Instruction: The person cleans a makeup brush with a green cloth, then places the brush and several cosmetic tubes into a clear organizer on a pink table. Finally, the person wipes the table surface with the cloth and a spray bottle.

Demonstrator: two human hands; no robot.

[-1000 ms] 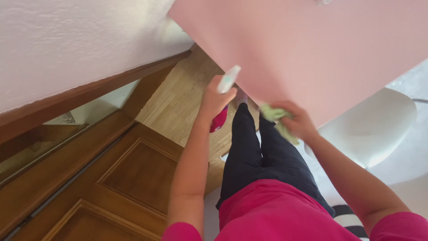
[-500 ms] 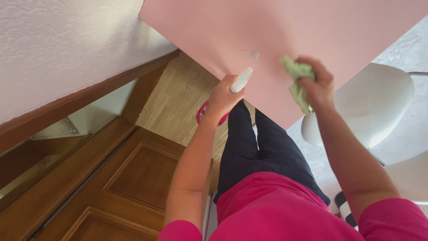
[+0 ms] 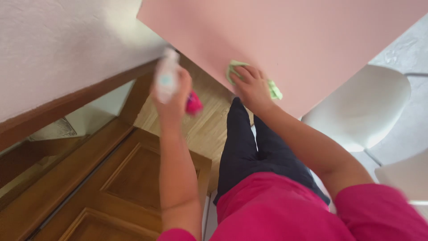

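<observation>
The right hand (image 3: 252, 87) has slid its green cloth (image 3: 273, 89) down to the pink bench (image 3: 290, 40) edge, pressing flat; the left hand (image 3: 174, 100) has swung the white spray bottle (image 3: 167, 76) leftward, gripping it over wooden flooring.

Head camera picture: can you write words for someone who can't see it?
The person's right hand presses a green cloth on a pink table, near its edge. Their left hand holds up a white spray bottle. A white chair stands nearby.
</observation>
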